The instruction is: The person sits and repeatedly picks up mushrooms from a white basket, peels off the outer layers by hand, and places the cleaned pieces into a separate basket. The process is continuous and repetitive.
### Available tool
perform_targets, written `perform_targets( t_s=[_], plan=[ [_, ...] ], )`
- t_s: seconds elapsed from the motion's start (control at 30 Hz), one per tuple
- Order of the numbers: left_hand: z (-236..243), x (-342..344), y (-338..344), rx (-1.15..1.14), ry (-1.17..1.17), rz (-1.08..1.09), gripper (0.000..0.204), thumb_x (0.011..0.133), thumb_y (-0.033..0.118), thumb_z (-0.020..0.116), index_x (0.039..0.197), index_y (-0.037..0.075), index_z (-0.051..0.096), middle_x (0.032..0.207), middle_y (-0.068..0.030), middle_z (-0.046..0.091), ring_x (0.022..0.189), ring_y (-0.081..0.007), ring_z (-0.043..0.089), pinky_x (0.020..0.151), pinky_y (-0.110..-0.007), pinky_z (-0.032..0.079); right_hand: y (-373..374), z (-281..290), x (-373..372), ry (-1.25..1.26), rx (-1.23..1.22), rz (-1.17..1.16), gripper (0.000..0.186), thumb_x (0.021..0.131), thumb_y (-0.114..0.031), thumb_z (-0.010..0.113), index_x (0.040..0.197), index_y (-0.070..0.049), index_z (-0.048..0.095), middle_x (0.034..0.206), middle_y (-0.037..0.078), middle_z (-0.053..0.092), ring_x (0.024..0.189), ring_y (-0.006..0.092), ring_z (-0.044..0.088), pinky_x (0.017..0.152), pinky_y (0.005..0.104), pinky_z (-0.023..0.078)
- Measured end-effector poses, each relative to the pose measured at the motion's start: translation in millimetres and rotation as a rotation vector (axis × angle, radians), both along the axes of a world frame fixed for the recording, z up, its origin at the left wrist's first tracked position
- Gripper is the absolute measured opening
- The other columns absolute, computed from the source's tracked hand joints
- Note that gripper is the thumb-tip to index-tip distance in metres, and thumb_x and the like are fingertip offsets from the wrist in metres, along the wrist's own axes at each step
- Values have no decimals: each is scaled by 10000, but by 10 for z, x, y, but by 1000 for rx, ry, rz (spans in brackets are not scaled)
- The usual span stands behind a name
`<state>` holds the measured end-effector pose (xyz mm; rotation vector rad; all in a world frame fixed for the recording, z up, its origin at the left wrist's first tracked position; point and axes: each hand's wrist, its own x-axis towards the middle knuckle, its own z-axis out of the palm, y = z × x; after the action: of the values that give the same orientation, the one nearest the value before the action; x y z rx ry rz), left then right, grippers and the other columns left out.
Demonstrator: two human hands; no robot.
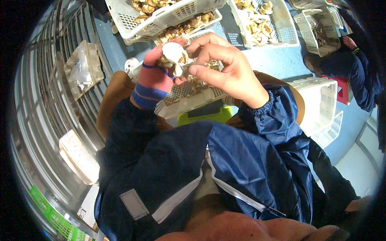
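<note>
My left hand point(152, 80), in a pink fingerless-looking glove with blue bands, is closed around a whitish, round-topped mushroom-like piece point(173, 52) with brownish patches. My right hand point(227, 68) is bare and bent in at the piece's right side, thumb and fingertips drawn together. Something small and greyish shows at its fingertips, too small to name. Both hands are above a white perforated crate point(191, 106) between my knees, which holds small pale and brown bits. My hands hide part of that crate.
Ahead stand a white crate point(169, 22) of brown pieces and another crate point(295, 34) of cream pieces. Metal racking point(46, 88) runs along the left, with a bag-filled basket point(98, 72). White crates point(317, 104) stack at right; beyond them a co-worker's sleeve point(360, 76) shows.
</note>
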<state>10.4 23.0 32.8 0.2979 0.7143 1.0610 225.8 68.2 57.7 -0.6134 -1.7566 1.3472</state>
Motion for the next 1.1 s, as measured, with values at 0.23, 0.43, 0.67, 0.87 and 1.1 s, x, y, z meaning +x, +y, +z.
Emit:
perform_targets(
  t_s=[0.23, 0.43, 0.67, 0.87, 1.1],
  plan=[
    [0, 4, -22, 67, 128, -5, 614, 951, 503, 551, 1387, 72, 536, 1201, -70, 654, 932, -200, 640, 642, -327, 507, 5, -30, 4, -5, -18, 12, 125, 851, -76, 739, 799, -18, 641, 1039, 100, 671, 1005, 262, 656, 898, 367, 506],
    [-32, 26, -36, 98, 92, 0, 670, 924, 504, 616, 1420, 66, 506, 1267, -86, 638, 1022, -228, 641, 700, -362, 544, -117, -4, -70, -34, -42, -143, 104, 913, -66, 707, 858, 1, 651, 1094, 124, 701, 1048, 248, 664, 901, 360, 504],
    [-24, 244, -76, 107, 152, 160, 694, 924, 520, 612, 1430, 62, 492, 1361, -118, 600, 1113, -245, 617, 865, -378, 517, -234, -91, -164, -108, 18, -305, 118, 917, -58, 691, 861, 12, 615, 1031, 135, 717, 958, 226, 683, 832, 334, 522],
    [-64, 128, -69, 85, 42, 59, 647, 939, 528, 595, 1404, 86, 513, 1345, -118, 608, 1053, -240, 632, 756, -366, 518, -143, -169, -141, 71, -364, -268, 153, 919, -91, 692, 829, 4, 613, 949, 129, 714, 848, 197, 675, 745, 328, 525],
    [-104, -35, 1, 82, -210, -1, 631, 958, 491, 567, 1434, 80, 510, 1302, -73, 647, 1055, -243, 653, 749, -388, 558, -16, -45, -59, 21, 50, -107, 156, 866, -113, 739, 805, -20, 630, 1028, 123, 685, 1021, 294, 654, 917, 388, 497]
  ],
)
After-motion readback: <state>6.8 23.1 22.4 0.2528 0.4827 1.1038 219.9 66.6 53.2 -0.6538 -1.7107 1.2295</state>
